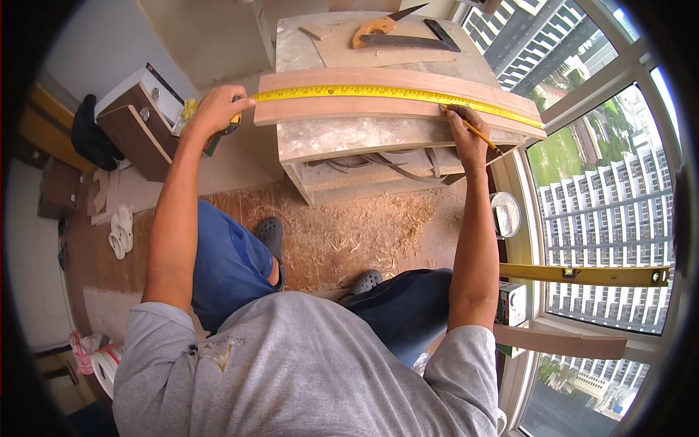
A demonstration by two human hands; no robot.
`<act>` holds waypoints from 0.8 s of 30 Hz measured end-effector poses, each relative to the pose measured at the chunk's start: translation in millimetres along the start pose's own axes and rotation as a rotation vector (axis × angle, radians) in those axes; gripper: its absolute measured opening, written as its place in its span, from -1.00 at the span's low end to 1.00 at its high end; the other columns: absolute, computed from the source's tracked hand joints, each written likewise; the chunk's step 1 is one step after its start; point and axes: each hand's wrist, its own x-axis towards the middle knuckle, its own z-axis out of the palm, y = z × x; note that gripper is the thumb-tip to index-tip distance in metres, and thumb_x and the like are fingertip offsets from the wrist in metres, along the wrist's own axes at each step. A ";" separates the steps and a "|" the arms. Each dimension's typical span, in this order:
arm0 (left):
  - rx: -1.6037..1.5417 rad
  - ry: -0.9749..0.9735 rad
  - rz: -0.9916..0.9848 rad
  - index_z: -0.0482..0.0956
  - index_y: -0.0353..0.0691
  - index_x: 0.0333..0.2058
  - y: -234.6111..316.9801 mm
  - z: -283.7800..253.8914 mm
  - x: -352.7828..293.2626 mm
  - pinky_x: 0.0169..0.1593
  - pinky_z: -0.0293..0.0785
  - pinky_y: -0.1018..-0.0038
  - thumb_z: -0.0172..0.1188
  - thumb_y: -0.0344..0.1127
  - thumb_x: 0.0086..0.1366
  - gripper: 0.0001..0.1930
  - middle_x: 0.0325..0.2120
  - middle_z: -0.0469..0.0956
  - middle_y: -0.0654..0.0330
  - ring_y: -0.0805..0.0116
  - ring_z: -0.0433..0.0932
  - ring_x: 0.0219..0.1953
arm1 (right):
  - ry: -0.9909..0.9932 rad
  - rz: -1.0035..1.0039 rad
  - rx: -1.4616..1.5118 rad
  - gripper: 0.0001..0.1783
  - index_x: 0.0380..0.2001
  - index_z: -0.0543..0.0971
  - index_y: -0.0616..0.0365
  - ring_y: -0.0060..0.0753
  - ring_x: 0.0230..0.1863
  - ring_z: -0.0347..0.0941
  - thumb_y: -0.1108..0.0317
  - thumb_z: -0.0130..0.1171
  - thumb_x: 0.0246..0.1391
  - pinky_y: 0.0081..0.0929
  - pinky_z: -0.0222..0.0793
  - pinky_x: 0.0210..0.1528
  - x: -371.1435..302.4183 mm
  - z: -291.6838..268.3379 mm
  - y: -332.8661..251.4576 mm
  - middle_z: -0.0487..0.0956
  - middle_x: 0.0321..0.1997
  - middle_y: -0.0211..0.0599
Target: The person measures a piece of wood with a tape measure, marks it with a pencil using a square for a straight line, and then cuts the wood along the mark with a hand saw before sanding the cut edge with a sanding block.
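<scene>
A long, pale wooden board (306,111) lies across the worktable, sticking out past its left edge. Along its top face runs a yellow tape measure blade (364,92), stretched nearly to the board's right end. My left hand (213,113), just off the left end, is wrapped round the yellow-and-black tape measure case (232,125). Over the board's near edge, my right hand (468,137) grips a yellow pencil (480,136), its back end slanting down to the right. The fingertips touch the board close to the blade; the pencil's point is hard to make out.
On the worktable (291,142), farther back, lie a wooden-handled handsaw (375,29), a dark square (415,42) and a small wood block (314,31). Wood shavings (342,233) litter the floor. A yellow spirit level (582,274) juts in by the window; a drawer cabinet (138,131) stands left.
</scene>
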 end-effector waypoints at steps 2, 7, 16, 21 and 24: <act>0.002 -0.001 -0.012 0.61 -0.37 -0.38 0.7 -0.1 0.3 -0.20 0.45 0.16 0.32 0.01 0.27 -0.56 -0.48 0.58 -0.11 0.00 0.56 -0.39 | -0.011 0.014 0.017 -0.79 -0.22 0.73 0.26 -0.50 -0.27 0.64 0.35 0.29 0.18 -0.50 0.50 -0.12 0.0 -0.7 -0.5 0.74 -0.32 -0.22; 0.005 -0.002 -0.009 0.62 -0.37 -0.36 -0.9 -1.3 0.2 -0.20 0.46 0.16 0.32 0.01 0.27 -0.56 -0.48 0.59 -0.10 0.00 0.56 -0.39 | -0.030 -0.029 -0.030 -0.80 -0.20 0.73 0.24 -0.47 -0.25 0.67 0.35 0.29 0.18 -0.49 0.53 -0.10 -0.7 -2.5 -6.3 0.73 -0.31 -0.19; -0.003 0.000 -0.005 0.64 -0.36 -0.35 -4.9 2.1 3.4 -0.21 0.46 0.17 0.32 0.00 0.27 -0.57 -0.50 0.59 -0.09 0.05 0.57 -0.40 | -0.013 -0.152 -0.143 -0.81 -0.19 0.73 0.20 -0.26 -0.20 0.71 0.37 0.28 0.17 -0.42 0.55 -0.08 -1.0 -1.5 -7.3 0.74 -0.25 -0.11; -0.008 0.002 -0.006 0.64 -0.36 -0.35 -2.4 -0.7 0.8 -0.20 0.45 0.17 0.32 0.00 0.27 -0.57 -0.47 0.59 -0.09 0.02 0.57 -0.37 | -0.029 -0.127 -0.121 -0.80 -0.18 0.73 0.20 -0.25 -0.20 0.72 0.36 0.28 0.17 -0.42 0.56 -0.08 -0.5 -1.3 -7.2 0.74 -0.25 -0.12; 0.000 0.025 -0.010 0.63 -0.35 -0.37 0.8 -1.6 1.1 -0.19 0.45 0.15 0.31 0.01 0.28 -0.57 -0.46 0.60 -0.10 -0.01 0.57 -0.35 | -0.039 -0.138 -0.140 -0.79 -0.17 0.73 0.20 -0.25 -0.19 0.72 0.36 0.27 0.17 -0.42 0.56 -0.07 0.5 -2.6 -10.0 0.75 -0.24 -0.12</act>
